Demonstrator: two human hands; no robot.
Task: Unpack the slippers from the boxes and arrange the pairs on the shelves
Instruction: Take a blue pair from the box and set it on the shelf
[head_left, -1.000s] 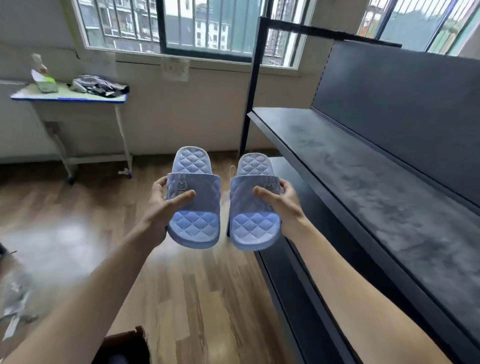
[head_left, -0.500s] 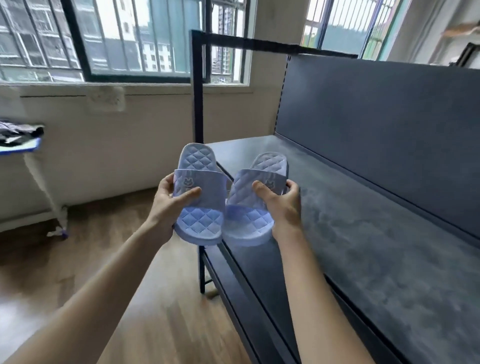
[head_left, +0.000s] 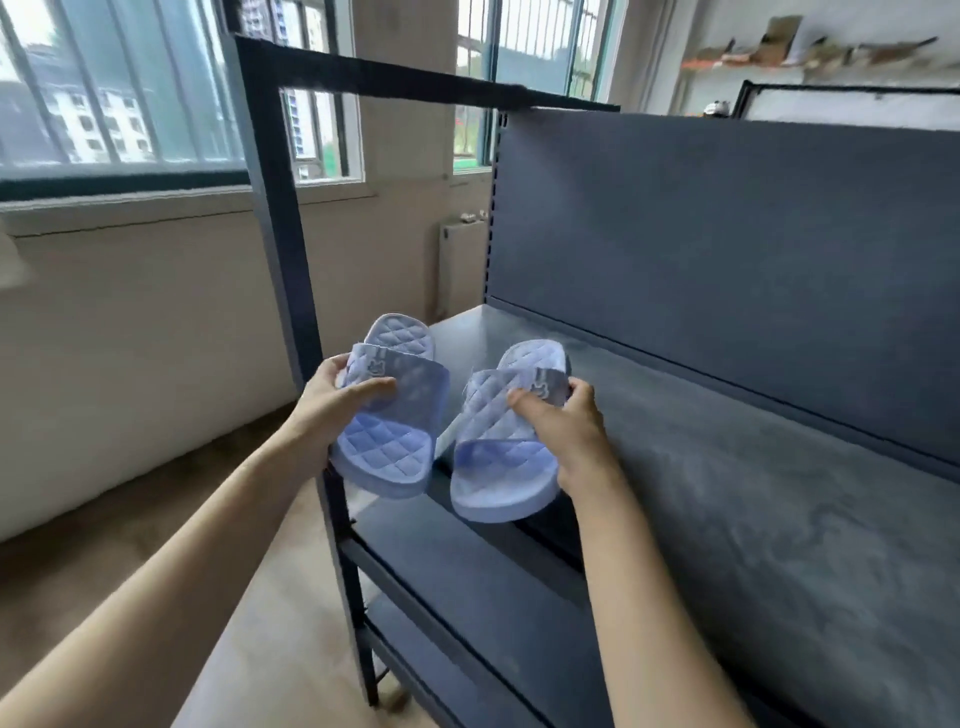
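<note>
My left hand (head_left: 332, 410) grips one pale blue quilted foam slipper (head_left: 387, 447) by its strap, my right hand (head_left: 566, 434) its twin (head_left: 498, 462), both above the dusty dark metal shelf (head_left: 737, 499) at its front corner; released too shallow, I judge either could tip off.

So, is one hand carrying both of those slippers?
No, the left hand grips one blue slipper by its strap and the right hand grips the other slipper.

Rm: cream wall (head_left: 156, 338) w/ barred windows (head_left: 119, 104) admitting daylight, wood-look floor (head_left: 62, 571), white radiator (head_left: 460, 265) in far corner, dark-grey metal shelf unit (head_left: 779, 519), mottled top, w/ tall back panel (head_left: 727, 260) at R, second black frame (head_left: 831, 91) & cluttered wall ledge (head_left: 779, 54) behind it.
</note>
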